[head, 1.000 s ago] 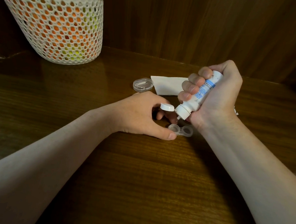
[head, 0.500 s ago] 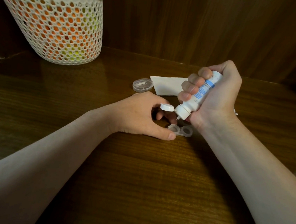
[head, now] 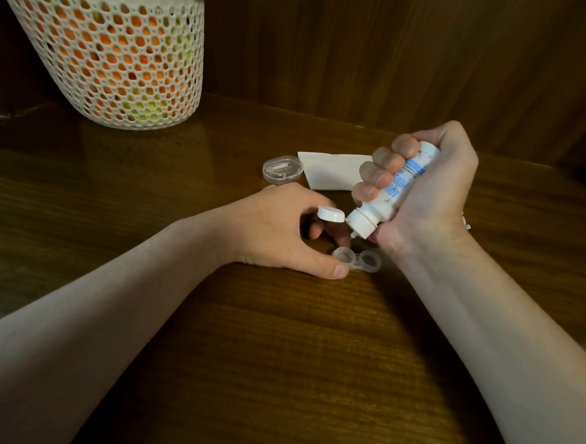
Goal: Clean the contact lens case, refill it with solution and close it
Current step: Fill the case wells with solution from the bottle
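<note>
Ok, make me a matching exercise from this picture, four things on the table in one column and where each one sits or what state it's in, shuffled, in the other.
Things:
1. solution bottle
2. contact lens case
3. white mesh basket
4. folded white paper

Places or states:
A. at the table's far left corner
B. tilted nozzle-down in the right hand, flip cap open
C. flat behind the hands, beside a small clear oval container
D. open on the table, at the left hand thumb tip

Pairs: 1-B, 2-D, 3-A, 4-C
</note>
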Motion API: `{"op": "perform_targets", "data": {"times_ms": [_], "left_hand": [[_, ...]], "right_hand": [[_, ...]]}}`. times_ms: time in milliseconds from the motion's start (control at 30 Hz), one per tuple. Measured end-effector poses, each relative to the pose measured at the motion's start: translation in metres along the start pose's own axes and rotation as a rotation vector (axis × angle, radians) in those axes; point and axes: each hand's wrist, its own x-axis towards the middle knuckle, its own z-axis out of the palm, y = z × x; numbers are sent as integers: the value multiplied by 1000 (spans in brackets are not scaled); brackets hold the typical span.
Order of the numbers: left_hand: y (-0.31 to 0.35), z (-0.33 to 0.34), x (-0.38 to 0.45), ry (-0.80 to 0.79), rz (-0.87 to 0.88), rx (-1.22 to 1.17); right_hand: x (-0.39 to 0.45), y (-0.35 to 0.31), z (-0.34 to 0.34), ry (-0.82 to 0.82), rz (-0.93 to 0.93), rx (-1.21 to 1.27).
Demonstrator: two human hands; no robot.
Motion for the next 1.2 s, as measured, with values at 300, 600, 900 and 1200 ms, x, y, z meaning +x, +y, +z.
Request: {"op": "perform_targets", "data": {"times_ms": [300, 600, 900, 1200], "left_hand": [[-3, 2, 0, 16, -14, -29], [0, 1, -3, 25, -12, -44], [-3, 1, -2, 18, -6, -27], [-3, 1, 0, 6, 0, -20]], "right_hand": [[0, -7, -1, 75, 64, 168], [-3, -49, -17, 74, -122, 256], [-3, -20, -27, 64, 31, 179], [0, -17, -25, 42, 51, 106]]}}
